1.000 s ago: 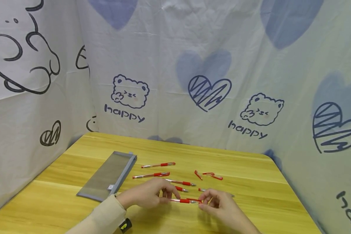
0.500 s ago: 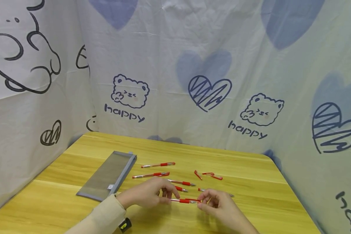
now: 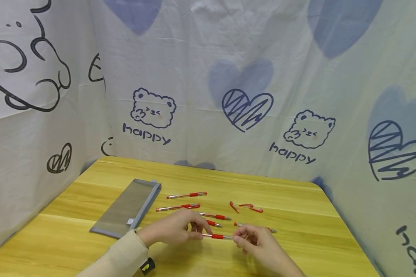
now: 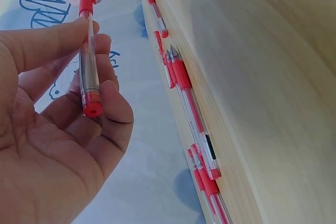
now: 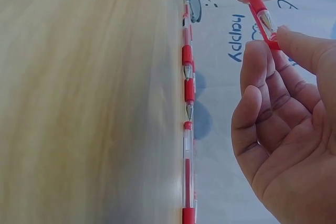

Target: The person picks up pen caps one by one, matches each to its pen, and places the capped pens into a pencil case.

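My left hand (image 3: 183, 229) holds a red gel pen (image 3: 217, 236) by its clear barrel, thumb and fingers round it. The pen lies level above the table, its tip pointing right. At that tip my right hand (image 3: 258, 242) pinches a red pen cap (image 5: 274, 44) between thumb and forefinger. In the right wrist view the cap's clip runs along the pen, and the metal tip sits inside the clear part of the cap. The left wrist view shows the barrel's red end plug (image 4: 93, 108) towards the camera.
Beyond my hands lie uncapped red pens (image 3: 219, 217), one more (image 3: 254, 227) to the right, and two capped pens (image 3: 187, 195) further back. Three loose caps (image 3: 234, 207) lie behind the right hand. A grey zip pouch (image 3: 124, 209) lies left on the wooden table (image 3: 72, 215).
The right hand has moved slightly left, bringing the cap onto the pen's tip. The clip, earlier visible above the pen in the head view, no longer stands out. The left hand stays nearly still.
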A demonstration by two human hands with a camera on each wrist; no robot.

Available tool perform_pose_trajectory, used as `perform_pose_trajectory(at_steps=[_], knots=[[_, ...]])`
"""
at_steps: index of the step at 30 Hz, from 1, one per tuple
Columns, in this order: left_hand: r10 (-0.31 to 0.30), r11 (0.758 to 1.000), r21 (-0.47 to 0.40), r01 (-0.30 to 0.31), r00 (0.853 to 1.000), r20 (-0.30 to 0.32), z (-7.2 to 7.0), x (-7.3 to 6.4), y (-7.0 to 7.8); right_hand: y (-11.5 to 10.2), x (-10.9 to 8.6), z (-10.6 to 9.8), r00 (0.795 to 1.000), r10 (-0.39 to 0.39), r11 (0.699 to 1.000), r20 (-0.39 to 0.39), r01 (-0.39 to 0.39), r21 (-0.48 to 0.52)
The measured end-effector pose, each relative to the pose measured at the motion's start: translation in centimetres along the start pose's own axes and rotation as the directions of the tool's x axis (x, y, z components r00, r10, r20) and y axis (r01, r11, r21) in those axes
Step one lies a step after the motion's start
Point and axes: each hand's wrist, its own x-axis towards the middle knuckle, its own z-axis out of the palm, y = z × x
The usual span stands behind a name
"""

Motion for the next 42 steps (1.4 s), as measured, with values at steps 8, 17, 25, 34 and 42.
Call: perform_pose_trajectory(at_steps=[8,17,25,34,42], knots=[[0.000,1.000,-0.002,0.000,1.000,0.007,0.1,0.1,0.0,0.1,0.0,0.0,1.000,-0.007,1.000,0.000,0.007,-0.008],[-0.004,1.000,0.016,0.004,1.000,0.017,0.5,0.2,-0.1,0.0,0.1,0.2,1.000,0.018,1.000,0.002,-0.018,0.004],[-0.015,0.997,0.080,0.016,1.000,-0.008,0.8,0.3,0.1,-0.1,0.4,0.7,1.000,0.014,1.000,0.008,-0.014,0.015],[-0.033,0.997,0.067,0.033,0.999,-0.004,1.3,0.4,0.3,0.0,0.4,1.1,0.999,0.038,0.999,-0.002,-0.038,0.031],[-0.016,0.982,0.189,0.027,0.998,-0.059,1.8,0.5,0.2,-0.5,0.5,1.2,1.000,0.006,1.000,-0.004,-0.006,-0.017]])
